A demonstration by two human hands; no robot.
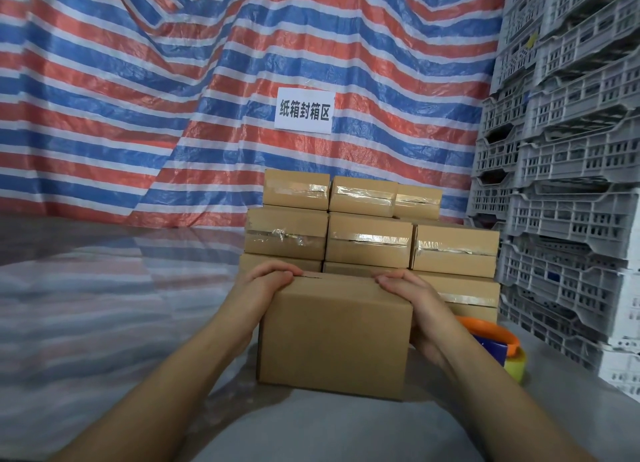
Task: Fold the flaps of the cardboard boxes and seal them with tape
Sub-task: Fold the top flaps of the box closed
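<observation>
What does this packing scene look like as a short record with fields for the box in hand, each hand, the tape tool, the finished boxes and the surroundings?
box in hand: plain cardboard box on the table, top flaps folded shut, no tape visible
left hand: left hand curled over the box's top left edge
right hand: right hand curled over the top right edge
tape tool: orange and blue tape dispenser right of the box, partly hidden
finished boxes: stack of taped boxes behind
surroundings: striped tarp with a paper sign; grey crates stacked at right

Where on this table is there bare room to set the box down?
Bare: the table left of the held box and the stacked boxes. Crowded on the right: the tape dispenser sits between box and crates.
</observation>
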